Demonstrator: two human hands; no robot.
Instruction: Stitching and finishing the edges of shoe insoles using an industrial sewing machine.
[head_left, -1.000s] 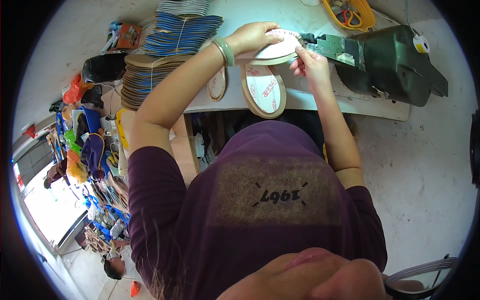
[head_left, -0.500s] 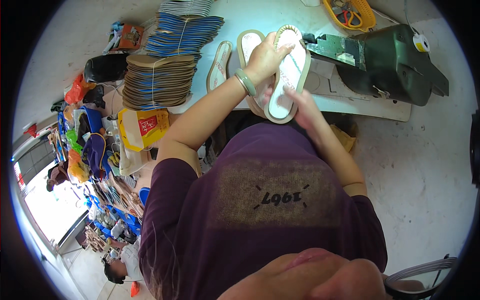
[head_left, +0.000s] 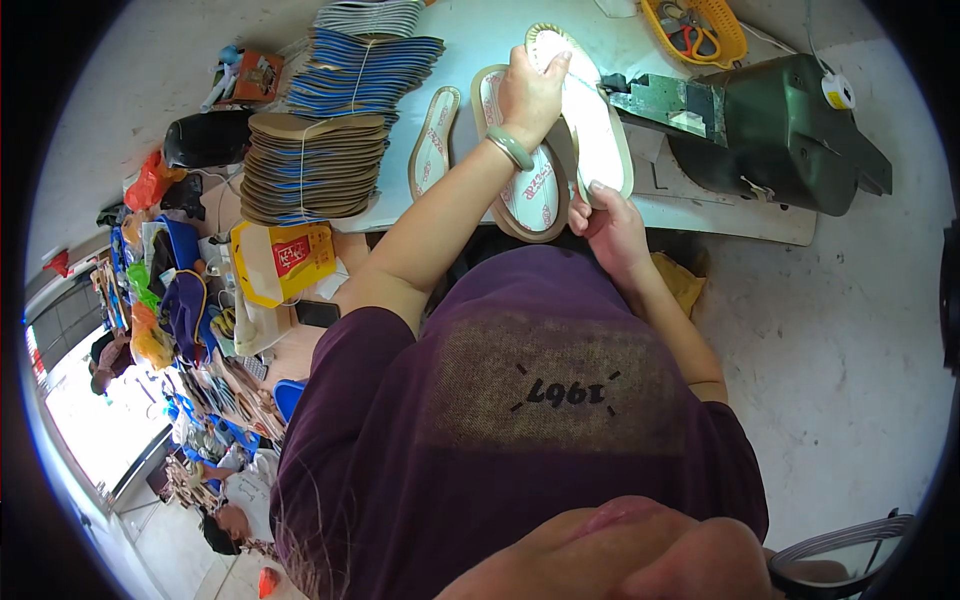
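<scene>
A white shoe insole (head_left: 594, 120) with a beige edge and a gathered far end is held slantwise above the table. My left hand (head_left: 530, 92), wearing a pale green bangle (head_left: 511, 149), is closed on the insole's far left edge. With thumb and fingers, my right hand (head_left: 612, 225) pinches its near end. Its right edge is close to the metal head of a dark green machine (head_left: 690, 105); I cannot tell whether they touch. Beneath my left wrist lie other insoles (head_left: 535, 195) with red print, partly hidden. A narrower insole (head_left: 434, 145) lies further left.
Tied stacks of brown and blue insoles (head_left: 315, 165) stand at the table's left. A yellow basket (head_left: 735, 42) with scissors is at the far right. Below left are a yellow box (head_left: 262, 262) and a dark phone (head_left: 317, 314). Another person (head_left: 245, 505) is at lower left.
The insole has moved away from my body, its far end higher in the picture. My right hand has shifted from its side to its near end, uncovering more of the insoles beneath.
</scene>
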